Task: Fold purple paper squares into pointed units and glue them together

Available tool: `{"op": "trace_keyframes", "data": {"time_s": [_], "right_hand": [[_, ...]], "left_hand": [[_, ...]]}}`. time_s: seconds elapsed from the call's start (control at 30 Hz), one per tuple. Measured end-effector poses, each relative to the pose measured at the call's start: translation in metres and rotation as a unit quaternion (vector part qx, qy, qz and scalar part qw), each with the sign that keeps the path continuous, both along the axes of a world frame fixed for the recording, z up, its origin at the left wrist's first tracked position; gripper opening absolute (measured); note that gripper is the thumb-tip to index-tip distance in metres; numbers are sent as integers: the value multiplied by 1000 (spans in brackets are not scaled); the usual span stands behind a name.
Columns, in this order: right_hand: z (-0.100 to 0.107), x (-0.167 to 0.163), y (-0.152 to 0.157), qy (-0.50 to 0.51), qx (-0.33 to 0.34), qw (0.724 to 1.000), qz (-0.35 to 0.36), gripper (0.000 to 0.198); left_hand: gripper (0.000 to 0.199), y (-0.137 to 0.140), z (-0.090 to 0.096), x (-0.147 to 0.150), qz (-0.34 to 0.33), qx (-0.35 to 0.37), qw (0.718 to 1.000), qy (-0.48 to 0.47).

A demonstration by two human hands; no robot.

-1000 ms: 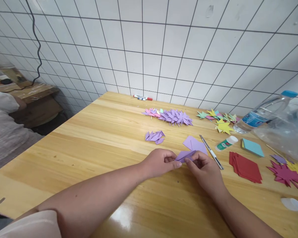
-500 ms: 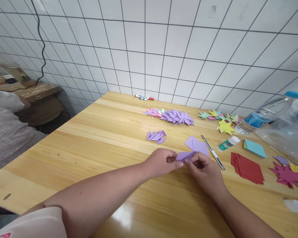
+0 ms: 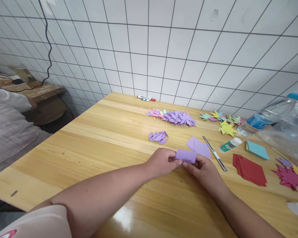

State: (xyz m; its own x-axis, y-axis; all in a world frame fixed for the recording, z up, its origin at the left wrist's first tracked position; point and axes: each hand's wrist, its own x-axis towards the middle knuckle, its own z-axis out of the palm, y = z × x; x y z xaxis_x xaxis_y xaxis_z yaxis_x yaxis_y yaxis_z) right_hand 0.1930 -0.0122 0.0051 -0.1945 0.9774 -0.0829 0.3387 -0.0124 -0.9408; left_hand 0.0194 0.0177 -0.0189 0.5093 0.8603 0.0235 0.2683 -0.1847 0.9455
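Note:
Between both hands a small folded piece of purple paper (image 3: 186, 155) is held just above the wooden table. My left hand (image 3: 163, 162) pinches its left end, thumb at the lower edge. At the right end, my right hand (image 3: 205, 169) grips it with thumb and fingers, which partly hide behind the paper. Just beyond lie flat purple paper sheets (image 3: 199, 146), with a utility knife (image 3: 215, 153) to their right. Several small folded purple pieces (image 3: 159, 137) rest to the left of the sheets.
Purple paper leaves (image 3: 178, 118) and mixed coloured leaves (image 3: 225, 125) lie towards the tiled wall, near markers (image 3: 146, 98). To the right are a glue stick (image 3: 230, 144), red paper (image 3: 249, 170), blue paper (image 3: 257, 150), and a water bottle (image 3: 265, 115). A person (image 3: 12, 122) sits at left.
The purple paper in my hands has turned from a narrow, slanted fold to a wider rectangle facing me. Both hands keep hold of it, and the view has shifted slightly.

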Motion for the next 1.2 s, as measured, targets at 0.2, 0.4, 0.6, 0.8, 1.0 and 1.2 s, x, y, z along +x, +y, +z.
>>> {"op": "trace_keyframes", "data": {"time_s": [0.2,0.4,0.6,0.8,1.0,1.2], "right_hand": [[0,2,1,-42,-12,998,-38,28],[-1,5,3,-86,-35,994,-64,28],[-2,11,6,-99,-30,994,-46,33],[-2,9,3,-51,0,999,13,24],[-1,6,2,-123,20,992,-27,24],[1,7,3,-93,28,991,-87,25]], "left_hand": [[28,-2,0,-1,12,30,998,58],[27,0,10,-7,26,124,984,125],[27,4,10,-10,31,116,984,131],[25,3,11,-10,29,109,984,135],[29,3,9,-9,11,116,984,133],[27,6,5,-7,25,31,998,53]]}}
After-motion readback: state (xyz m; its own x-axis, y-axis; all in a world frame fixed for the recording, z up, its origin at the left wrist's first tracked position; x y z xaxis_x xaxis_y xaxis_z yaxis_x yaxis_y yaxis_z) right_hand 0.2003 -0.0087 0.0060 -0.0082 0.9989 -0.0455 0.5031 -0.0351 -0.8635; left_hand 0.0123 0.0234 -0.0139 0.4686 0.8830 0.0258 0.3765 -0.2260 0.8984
